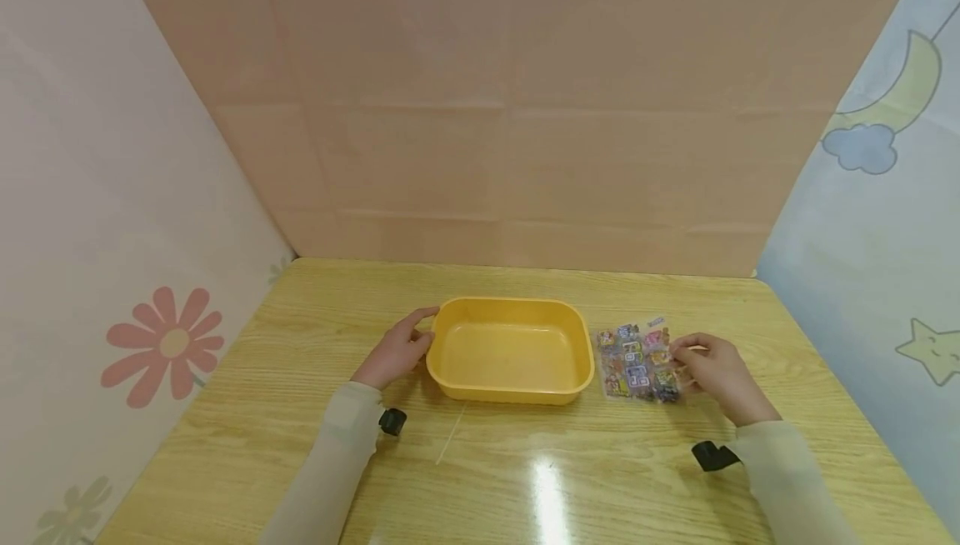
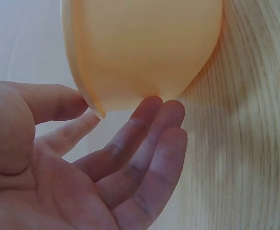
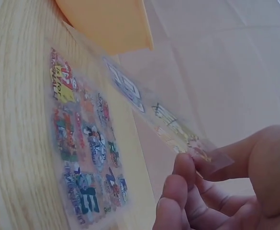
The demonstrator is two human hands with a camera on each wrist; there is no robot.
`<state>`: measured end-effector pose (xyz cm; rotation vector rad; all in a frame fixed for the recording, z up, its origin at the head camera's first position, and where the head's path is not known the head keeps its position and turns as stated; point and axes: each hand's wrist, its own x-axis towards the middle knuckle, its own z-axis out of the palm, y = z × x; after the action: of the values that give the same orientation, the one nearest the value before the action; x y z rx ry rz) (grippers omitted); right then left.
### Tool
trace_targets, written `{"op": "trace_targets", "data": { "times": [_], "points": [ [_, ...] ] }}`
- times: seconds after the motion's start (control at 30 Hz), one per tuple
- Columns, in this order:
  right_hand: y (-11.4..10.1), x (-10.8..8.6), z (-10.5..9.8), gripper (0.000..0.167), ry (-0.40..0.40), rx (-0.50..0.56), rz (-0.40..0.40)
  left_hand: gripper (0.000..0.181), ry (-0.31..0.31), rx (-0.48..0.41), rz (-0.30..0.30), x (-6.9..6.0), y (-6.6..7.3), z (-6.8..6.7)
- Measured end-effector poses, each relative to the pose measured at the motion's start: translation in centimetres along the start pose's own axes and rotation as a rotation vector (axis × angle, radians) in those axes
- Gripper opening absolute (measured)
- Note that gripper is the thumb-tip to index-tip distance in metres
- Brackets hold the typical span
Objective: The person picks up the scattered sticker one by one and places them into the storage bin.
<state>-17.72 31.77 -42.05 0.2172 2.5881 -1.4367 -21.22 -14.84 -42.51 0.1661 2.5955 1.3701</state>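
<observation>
A yellow rectangular plastic tub (image 1: 510, 349) stands on the wooden table with nothing inside it. My left hand (image 1: 397, 349) rests against its left end, thumb at the rim; in the left wrist view the fingertips (image 2: 149, 103) touch the outer wall. To the tub's right lies a clear plastic sheet (image 1: 633, 362) with colourful printed pictures and letters. The right hand (image 1: 716, 370) pinches its right edge. Seen from the right wrist, a narrow see-through printed layer (image 3: 166, 120) slants up between thumb and fingers, above a flat printed part (image 3: 89, 143). Whether both are one piece, I cannot tell.
The wooden table (image 1: 315, 437) ends at a pink-brown back panel (image 1: 510, 162). Pale printed side walls with a flower (image 1: 172, 345) on the left and a star (image 1: 930, 351) on the right flank it. A black band shows at each wrist.
</observation>
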Motion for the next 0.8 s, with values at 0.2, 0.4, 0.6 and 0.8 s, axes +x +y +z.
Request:
{"op": "trace_targets", "data": {
  "times": [0.2, 0.4, 0.6, 0.8],
  "points": [
    [-0.2, -0.1, -0.2, 0.045, 0.023, -0.001, -0.016, 0.049, 0.009, 0.011, -0.013, 0.1, 0.0, 0.1],
    [-1.0, -0.4, -0.4, 0.046, 0.041, 0.006, -0.038, 0.049, 0.013, 0.011, -0.014, 0.0, -0.1, 0.2],
    [-1.8, -0.5, -0.6, 0.046, 0.041, 0.034, -0.057, 0.049, 0.018, 0.004, -0.017, 0.0, 0.0, 0.1],
    [-2.3, -0.7, -0.6, 0.043, 0.03, 0.067, -0.068, 0.05, 0.008, -0.023, -0.014, 0.0, 0.0, 0.1]
  ]
}}
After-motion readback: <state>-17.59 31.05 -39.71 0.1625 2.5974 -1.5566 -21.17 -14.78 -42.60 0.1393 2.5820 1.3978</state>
